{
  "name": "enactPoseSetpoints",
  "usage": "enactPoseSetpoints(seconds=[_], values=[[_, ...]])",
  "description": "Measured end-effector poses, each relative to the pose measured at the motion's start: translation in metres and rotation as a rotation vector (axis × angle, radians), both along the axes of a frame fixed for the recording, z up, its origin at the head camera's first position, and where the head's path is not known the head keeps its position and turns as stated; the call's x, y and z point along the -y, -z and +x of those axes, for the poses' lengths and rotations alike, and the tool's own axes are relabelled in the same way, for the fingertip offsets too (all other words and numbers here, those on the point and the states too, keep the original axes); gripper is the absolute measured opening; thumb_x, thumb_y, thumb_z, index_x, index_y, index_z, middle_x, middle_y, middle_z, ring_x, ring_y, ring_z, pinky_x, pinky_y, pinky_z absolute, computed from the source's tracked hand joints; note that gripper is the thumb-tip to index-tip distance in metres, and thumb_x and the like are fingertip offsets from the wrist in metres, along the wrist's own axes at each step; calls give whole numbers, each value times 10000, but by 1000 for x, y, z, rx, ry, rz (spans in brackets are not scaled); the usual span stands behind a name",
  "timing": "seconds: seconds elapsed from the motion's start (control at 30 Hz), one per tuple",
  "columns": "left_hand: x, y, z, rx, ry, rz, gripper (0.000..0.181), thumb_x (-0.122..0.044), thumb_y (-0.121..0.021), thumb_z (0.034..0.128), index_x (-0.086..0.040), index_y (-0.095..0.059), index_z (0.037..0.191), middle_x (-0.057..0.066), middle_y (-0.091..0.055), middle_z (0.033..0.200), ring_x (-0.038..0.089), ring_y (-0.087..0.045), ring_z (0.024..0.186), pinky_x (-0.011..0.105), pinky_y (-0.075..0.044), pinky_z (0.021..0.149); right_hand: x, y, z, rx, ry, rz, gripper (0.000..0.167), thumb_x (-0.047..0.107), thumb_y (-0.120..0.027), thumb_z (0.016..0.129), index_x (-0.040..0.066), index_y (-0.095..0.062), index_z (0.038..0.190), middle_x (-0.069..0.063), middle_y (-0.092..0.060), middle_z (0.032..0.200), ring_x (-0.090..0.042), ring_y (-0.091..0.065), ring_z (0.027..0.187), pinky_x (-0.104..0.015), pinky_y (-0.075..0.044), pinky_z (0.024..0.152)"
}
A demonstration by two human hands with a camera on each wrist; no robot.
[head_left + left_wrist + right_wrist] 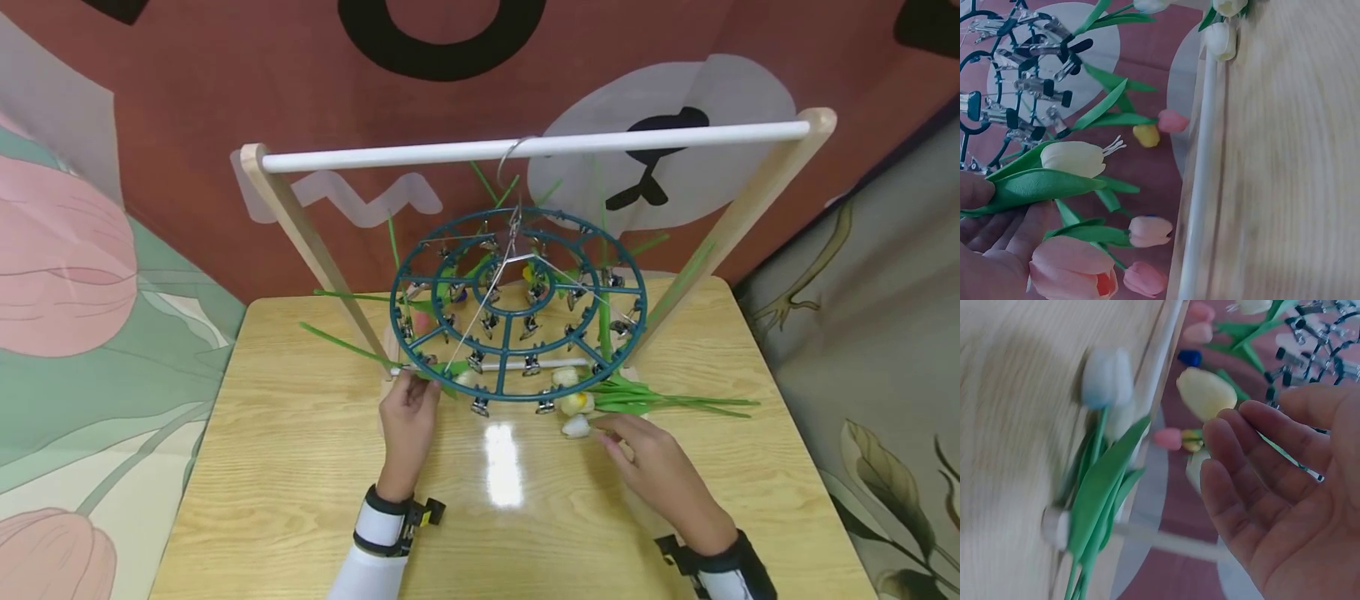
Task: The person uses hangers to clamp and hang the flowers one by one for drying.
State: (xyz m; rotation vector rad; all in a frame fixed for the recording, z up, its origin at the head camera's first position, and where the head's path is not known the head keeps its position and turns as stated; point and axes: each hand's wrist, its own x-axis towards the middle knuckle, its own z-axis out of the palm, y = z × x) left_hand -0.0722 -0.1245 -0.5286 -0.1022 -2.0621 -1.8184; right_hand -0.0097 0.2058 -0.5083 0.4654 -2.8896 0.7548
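Note:
My left hand (408,421) pinches a white tulip (1075,158) by its green leaf and stem, at the lower left edge of a round teal clip hanger (504,392). The bloom points to the right in the head view. My right hand (656,462) is over the table, its fingers loosely bent with nothing between them in the right wrist view. Close to its fingertips, a white tulip (576,426) lies beside other pale tulips (577,403) with green stems. Several pink, yellow and blue tulips hang from the hanger, such as a large pink tulip (1071,269).
The hanger hooks onto a white bar (420,155) of a wooden stand (750,208). A lower white rod (1202,181) joins its feet. Metal clips (531,364) dangle from the rings. The wooden table (300,475) meets a patterned cloth (187,167) behind.

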Motion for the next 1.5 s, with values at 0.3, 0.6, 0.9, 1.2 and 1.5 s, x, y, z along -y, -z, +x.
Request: enactPoseSetpoints(seconds=[0.3, 0.6, 0.9, 1.2, 1.5], values=[[6, -7, -5, -72, -76, -92, 349, 194, -620, 896, 73, -673, 1219, 247, -733, 1110, 194, -752, 949, 135, -592, 800, -42, 12, -7, 21, 140, 42, 166, 82, -734, 948, 31, -737, 1106, -131, -733, 1030, -256, -710, 846, -388, -595, 613], [5, -22, 2, -99, -166, -182, 303, 212, -695, 816, 104, -668, 1097, 237, -699, 968, 188, -664, 787, 139, -542, 665, -113, 39, -23, -105, 282, 82, 262, -64, -756, 848, -98, -676, 1096, -327, -663, 1069, -528, -603, 961, -664, -509, 775], [11, -6, 5, -4, -124, -195, 239, 58, -787, 840, 12, -604, 986, 135, -673, 839, 131, -613, 701, 124, -504, 554, -166, 56, -41, -136, 244, 172, 260, -153, -761, 790, -110, -700, 1039, -334, -665, 1048, -523, -614, 952, -659, -470, 827], [6, -9, 25, 32, -11, -325, 165, -31, -771, 907, -57, -659, 789, -20, -660, 642, 18, -584, 570, 162, -484, 462, -172, 67, -47, -41, 161, 172, 197, -152, -746, 815, -68, -712, 990, -265, -695, 1010, -482, -626, 946, -629, -522, 819], [-1, -26, 42, 66, 215, -441, 379, -26, -683, 944, -119, -619, 582, -165, -491, 486, -99, -357, 421, 109, -280, 360, -170, 59, -45, -54, 136, 193, 185, -130, -766, 809, -59, -696, 965, -208, -699, 889, -412, -646, 825, -575, -547, 716]])
